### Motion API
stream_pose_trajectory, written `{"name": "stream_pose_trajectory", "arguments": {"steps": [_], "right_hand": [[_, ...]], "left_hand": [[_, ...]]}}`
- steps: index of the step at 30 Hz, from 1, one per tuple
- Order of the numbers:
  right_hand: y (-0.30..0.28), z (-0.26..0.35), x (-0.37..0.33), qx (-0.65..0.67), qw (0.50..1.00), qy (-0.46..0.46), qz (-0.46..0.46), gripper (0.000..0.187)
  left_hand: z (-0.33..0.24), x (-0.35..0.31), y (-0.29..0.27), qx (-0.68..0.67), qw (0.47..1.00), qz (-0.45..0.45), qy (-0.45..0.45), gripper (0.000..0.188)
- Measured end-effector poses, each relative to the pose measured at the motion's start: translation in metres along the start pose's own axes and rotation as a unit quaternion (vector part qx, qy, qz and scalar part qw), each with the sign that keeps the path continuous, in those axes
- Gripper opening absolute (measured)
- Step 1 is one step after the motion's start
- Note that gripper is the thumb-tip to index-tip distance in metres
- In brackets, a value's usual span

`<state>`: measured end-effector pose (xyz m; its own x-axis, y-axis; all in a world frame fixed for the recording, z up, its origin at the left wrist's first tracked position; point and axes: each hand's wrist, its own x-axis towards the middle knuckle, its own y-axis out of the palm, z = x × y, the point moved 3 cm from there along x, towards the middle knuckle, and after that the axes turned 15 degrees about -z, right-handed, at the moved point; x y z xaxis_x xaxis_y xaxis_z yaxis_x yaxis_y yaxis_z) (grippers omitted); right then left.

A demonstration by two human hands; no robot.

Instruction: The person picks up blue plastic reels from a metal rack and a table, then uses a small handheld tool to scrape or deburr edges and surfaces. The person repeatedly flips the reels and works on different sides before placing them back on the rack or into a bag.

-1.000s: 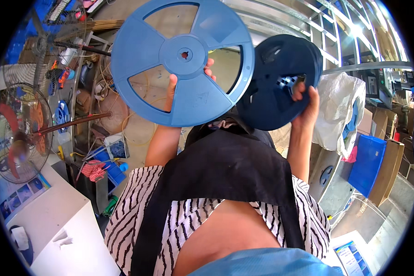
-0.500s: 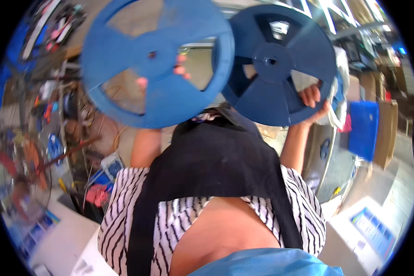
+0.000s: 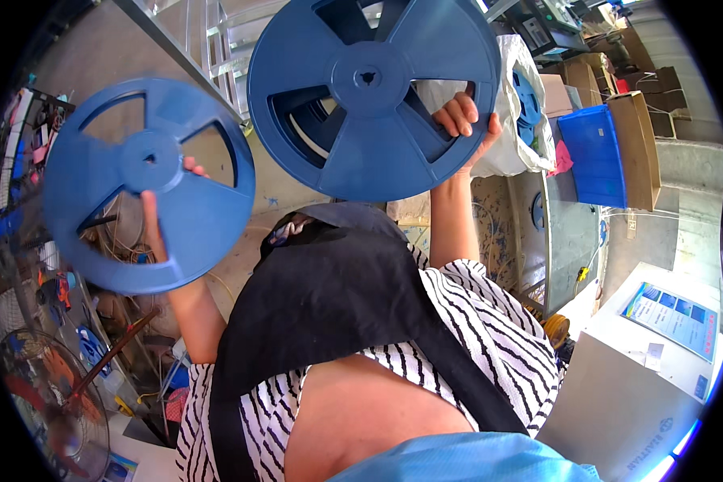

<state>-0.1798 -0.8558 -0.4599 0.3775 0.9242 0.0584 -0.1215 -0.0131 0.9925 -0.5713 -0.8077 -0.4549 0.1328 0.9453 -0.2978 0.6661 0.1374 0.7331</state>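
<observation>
In my left hand (image 3: 154, 221) is a flat blue plastic reel (image 3: 205, 217) with wide cut-out windows. The hand is behind it, closed on it, and a thumb and some fingertips show through the windows. My right hand (image 3: 464, 128) grips a darker blue plastic reel (image 3: 293, 68) at its right edge, fingers curled through a window. Behind that front disc, a second blue layer shows through the openings. Both reels are held up facing me, the left one lower, with a gap between them. The backs of the reels are hidden.
At the right, a white bag (image 3: 498, 157) holds blue reels, beside a blue bin (image 3: 590, 157) and cardboard boxes (image 3: 639, 149). A large white machine (image 3: 618, 394) stands at lower right. On the left are a fan (image 3: 56, 402) and cluttered racks. Metal framing (image 3: 181, 56) runs behind the reels.
The left reel has moved left and down, away from the other, which it overlapped before. The right reel has shifted left and slightly up. My view has also turned. Both hands keep their hold.
</observation>
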Motion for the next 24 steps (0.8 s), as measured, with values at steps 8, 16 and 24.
{"name": "stream_pose_trajectory", "arguments": {"steps": [8, 16, 24], "right_hand": [[0.040, -0.086, -0.020, -0.438, 0.898, -0.041, -0.002, 0.062], [0.041, -0.130, -0.041, -0.524, 0.849, 0.022, 0.065, 0.080], [0.017, -0.053, -0.016, -0.485, 0.862, -0.022, -0.145, 0.040]], "left_hand": [[0.114, 0.038, 0.042, 0.284, 0.954, -0.071, -0.060, 0.079], [0.144, 0.051, 0.047, 0.005, 0.977, 0.133, -0.164, 0.045], [0.067, 0.043, -0.004, 0.046, 0.987, 0.126, -0.088, 0.068]]}}
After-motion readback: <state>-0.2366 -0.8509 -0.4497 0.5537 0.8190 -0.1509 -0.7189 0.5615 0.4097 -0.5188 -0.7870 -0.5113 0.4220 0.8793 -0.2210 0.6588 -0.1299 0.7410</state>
